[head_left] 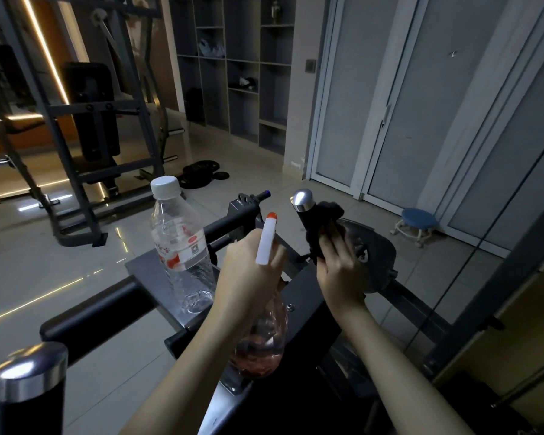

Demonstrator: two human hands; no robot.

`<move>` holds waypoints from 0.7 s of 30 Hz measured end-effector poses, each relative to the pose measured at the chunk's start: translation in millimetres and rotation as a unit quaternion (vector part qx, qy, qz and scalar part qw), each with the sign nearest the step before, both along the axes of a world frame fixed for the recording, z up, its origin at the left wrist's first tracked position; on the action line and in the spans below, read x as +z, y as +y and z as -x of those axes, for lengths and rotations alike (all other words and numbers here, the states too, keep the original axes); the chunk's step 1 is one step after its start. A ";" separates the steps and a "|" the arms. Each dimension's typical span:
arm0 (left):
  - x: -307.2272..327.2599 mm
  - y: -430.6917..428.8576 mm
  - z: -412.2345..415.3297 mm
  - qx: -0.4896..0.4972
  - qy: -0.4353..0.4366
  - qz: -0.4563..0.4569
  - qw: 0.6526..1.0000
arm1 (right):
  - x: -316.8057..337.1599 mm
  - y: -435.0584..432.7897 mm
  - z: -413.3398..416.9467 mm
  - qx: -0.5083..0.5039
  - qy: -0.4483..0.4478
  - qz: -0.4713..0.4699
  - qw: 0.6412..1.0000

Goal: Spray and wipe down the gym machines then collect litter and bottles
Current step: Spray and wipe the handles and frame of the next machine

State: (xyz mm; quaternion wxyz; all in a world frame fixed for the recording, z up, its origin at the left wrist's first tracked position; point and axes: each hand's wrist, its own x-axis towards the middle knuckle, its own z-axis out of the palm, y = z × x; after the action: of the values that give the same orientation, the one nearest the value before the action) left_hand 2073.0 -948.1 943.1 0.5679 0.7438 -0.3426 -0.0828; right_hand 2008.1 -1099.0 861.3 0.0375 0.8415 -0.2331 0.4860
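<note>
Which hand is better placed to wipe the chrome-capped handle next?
The right hand. It holds the cloth against the handle, just below the chrome cap, so it can start rubbing at once. The left hand grips the spray bottle and has no cloth.

My left hand grips a spray bottle, white nozzle pointing away from me. My right hand holds a dark cloth around the machine's chrome-capped handle. A capped water bottle stands upright on the machine's metal plate.
</note>
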 end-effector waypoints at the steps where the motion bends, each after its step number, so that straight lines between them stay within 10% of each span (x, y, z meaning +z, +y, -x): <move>1: -0.2 -0.5 -0.2 0.000 0.001 0.000 1.000 | 2.3 -0.9 2.0 0.008 0.000 -0.010 1.000; 7: -4.4 1.1 -4.7 0.003 0.013 0.019 1.000 | 63.7 6.9 -6.4 0.105 -0.141 -0.045 0.983; 10: -5.0 0.5 -7.2 0.010 0.012 0.016 1.000 | 90.9 -0.4 -29.0 0.127 0.029 0.051 0.990; 14: -6.8 -0.9 -8.0 0.007 0.000 0.013 1.000 | 120.7 -1.6 -40.6 0.148 0.199 -0.088 0.965; 18: -8.5 -0.6 -9.6 0.009 -0.008 0.011 1.000 | 142.9 -8.0 -45.2 0.178 0.219 -0.265 0.922; 21: -7.6 -0.6 -8.6 0.007 -0.008 0.012 1.000 | 126.3 -3.6 -39.7 0.175 0.204 -0.148 0.952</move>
State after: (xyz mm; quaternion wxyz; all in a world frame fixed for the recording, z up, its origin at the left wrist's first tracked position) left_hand 2081.6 -948.7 935.6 0.5748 0.7397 -0.3432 -0.0688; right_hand 2047.8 -1102.6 987.7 -0.1258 0.9465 -0.1390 0.2627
